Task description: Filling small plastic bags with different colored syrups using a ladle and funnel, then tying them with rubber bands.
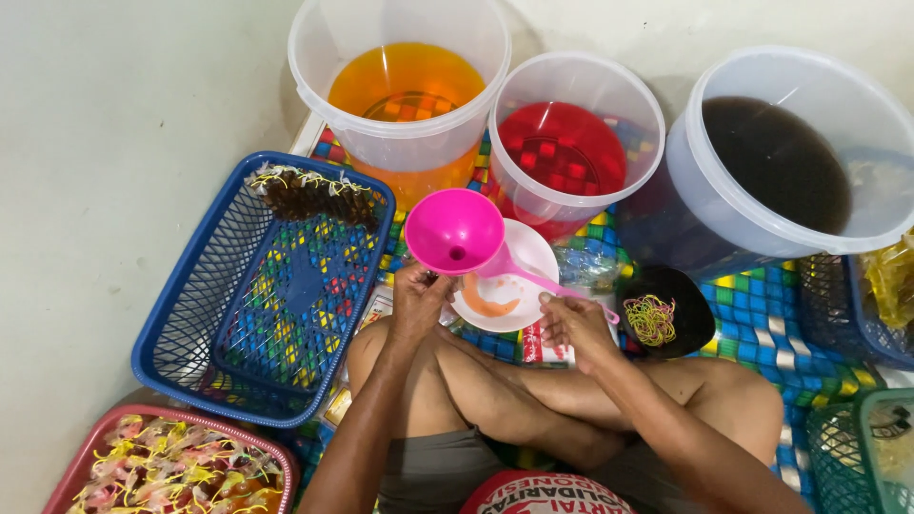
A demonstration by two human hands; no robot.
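Counted: three buckets, far side — orange (405, 90), red (564, 148), dark (779, 162). One pink funnel (455, 231), centre, gripped underneath by left hand (417, 303). Right hand (574, 324) fingers curled near white ladle (505, 286); grip unclear. One blue basket (190, 324), left.

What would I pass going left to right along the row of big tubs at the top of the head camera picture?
Tub of orange liquid → tub of red liquid → tub of dark brown liquid. Just below them, the left hand holds up a pink funnel.
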